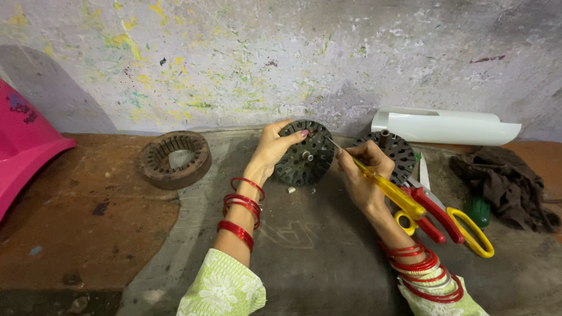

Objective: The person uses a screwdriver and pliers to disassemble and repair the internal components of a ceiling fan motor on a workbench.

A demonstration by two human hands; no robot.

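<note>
My left hand [273,149] grips the left rim of a round black perforated motor cover [307,157], held tilted on edge above the grey slab. My right hand [362,175] holds a screwdriver with a clear yellow handle [389,190]; its thin metal tip reaches the upper right part of the cover's face. A metal hub sits at the centre of that cover. A second black perforated cover [397,153] lies flat just behind my right hand. Both wrists carry red bangles.
A rusty ring-shaped stator core [174,158] lies at the left on the brown surface. Red-and-yellow snips [453,225], a green-handled tool [480,211] and a dark rag [503,181] lie at the right. A white plastic housing [445,125] rests against the wall, a pink shell [23,146] at far left.
</note>
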